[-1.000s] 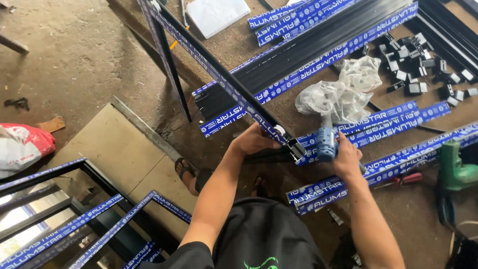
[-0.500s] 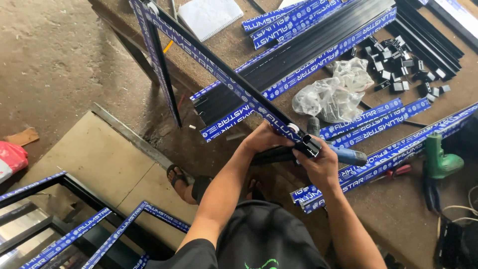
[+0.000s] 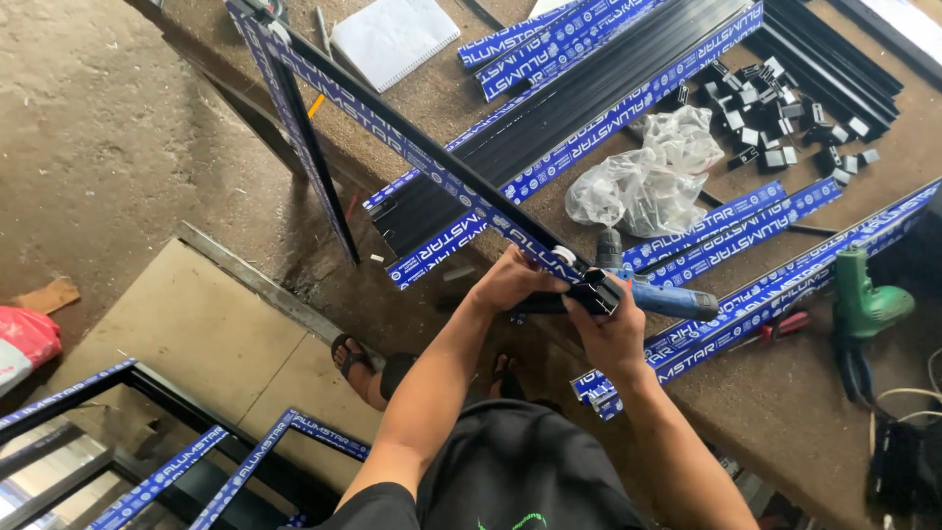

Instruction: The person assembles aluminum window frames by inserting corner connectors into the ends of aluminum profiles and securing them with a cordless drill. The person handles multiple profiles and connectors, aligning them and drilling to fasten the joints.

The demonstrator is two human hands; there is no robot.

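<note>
From the head camera I look straight down over my two bare arms at a brown workbench [image 3: 785, 422]. My left hand [image 3: 515, 280] is curled round the near end of a long black aluminium profile wrapped in blue printed film [image 3: 412, 152], which slants away to the upper left, past the bench edge. My right hand [image 3: 613, 329] grips a blue cordless drill with a black chuck [image 3: 657, 294], fingers wrapped tight about its body; the drill's nose sits against the profile's end, right where my two hands meet.

Just beyond the drill lies a crumpled clear plastic bag [image 3: 643, 177]. Further right I see a scatter of small black corner brackets [image 3: 775, 123], and more blue-filmed black profiles [image 3: 579, 108] stacked across the bench. A green power tool [image 3: 868, 299] lies at the right, well apart from my hands. A white spiral notebook [image 3: 392, 39] sits at the top. Below, a sandalled foot [image 3: 353, 358] stands on the concrete floor [image 3: 108, 147].
</note>
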